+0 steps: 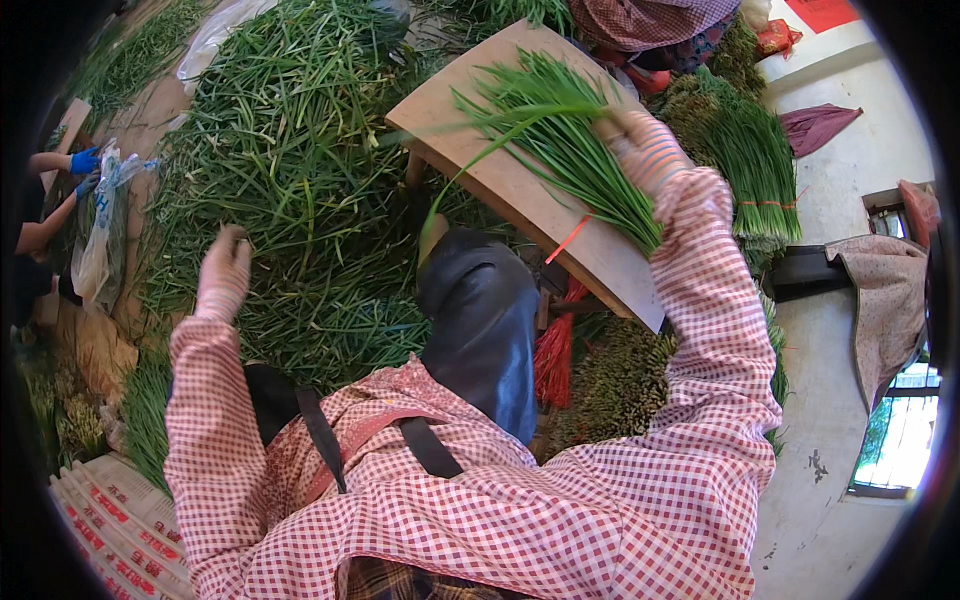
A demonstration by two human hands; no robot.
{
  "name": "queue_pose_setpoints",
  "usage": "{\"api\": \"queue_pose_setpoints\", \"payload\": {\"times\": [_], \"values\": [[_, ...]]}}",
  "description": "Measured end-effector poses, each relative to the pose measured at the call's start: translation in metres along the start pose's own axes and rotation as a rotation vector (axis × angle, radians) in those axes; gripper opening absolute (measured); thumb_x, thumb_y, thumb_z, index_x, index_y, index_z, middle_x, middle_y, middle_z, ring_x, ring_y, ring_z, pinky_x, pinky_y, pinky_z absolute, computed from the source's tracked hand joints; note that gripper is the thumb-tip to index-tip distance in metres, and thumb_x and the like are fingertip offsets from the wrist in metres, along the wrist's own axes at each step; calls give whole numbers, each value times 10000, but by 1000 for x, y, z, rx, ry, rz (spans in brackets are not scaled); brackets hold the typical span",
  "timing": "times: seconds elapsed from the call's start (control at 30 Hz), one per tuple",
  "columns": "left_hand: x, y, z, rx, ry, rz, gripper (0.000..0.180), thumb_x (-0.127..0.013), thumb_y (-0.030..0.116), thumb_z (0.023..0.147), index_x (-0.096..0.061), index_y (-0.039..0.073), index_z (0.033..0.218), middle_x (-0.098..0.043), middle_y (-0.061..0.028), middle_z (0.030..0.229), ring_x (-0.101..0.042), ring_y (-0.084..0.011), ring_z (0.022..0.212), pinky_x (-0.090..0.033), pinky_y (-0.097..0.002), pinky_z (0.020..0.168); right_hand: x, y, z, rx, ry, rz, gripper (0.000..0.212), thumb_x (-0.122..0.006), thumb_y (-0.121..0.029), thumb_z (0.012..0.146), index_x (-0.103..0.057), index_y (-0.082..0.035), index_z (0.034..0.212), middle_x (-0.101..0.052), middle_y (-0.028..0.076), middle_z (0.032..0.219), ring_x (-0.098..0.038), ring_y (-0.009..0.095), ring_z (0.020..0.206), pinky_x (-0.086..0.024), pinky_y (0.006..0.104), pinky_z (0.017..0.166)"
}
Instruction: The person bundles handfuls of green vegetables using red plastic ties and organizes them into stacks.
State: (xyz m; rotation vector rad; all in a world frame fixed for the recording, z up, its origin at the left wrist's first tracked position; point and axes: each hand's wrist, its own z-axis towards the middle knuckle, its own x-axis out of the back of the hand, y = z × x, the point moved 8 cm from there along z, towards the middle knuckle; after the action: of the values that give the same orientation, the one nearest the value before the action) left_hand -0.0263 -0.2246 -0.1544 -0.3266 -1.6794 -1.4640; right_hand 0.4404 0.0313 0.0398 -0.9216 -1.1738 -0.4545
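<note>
Head view: our right hand (640, 150) grips a chive bunch (565, 150) on the board (520, 190), upper centre; our left hand (225, 275) reaches the loose heap (290, 150), grip unclear.

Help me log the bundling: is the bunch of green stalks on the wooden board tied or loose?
Loose, it seems: the bunch of green stalks fans out across the wooden board under the right hand; an orange band lies flat beside it, not around it.

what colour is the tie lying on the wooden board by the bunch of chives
Red-orange; the thin tie lies on the wooden board beside the chive bunch, clearest in the head view.

Bright daylight, fisheye-warped dark rim
</note>
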Motion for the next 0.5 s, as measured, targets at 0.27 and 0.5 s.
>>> {"api": "queue_pose_setpoints", "payload": {"times": [0.27,0.5], "values": [[97,-63,14,194,128,-98,426,-611,169,928,-497,-1,1302,-597,-142,1239,-562,-240,1140,-428,-332,981,52,155,-116,-676,-119,-429,432,-489,-396,969,-618,-38,1174,-638,247,1093,-596,382,1073,-465,435,917],[200,-297,-242,521,385,-271,377,-640,206,902,-588,16,1224,-639,-111,1150,-585,-197,1033,-475,-325,897,46,169,-85,-570,101,-625,424,-547,-363,951,-570,-100,1282,-617,199,1206,-598,329,1089,-474,418,937]]}}
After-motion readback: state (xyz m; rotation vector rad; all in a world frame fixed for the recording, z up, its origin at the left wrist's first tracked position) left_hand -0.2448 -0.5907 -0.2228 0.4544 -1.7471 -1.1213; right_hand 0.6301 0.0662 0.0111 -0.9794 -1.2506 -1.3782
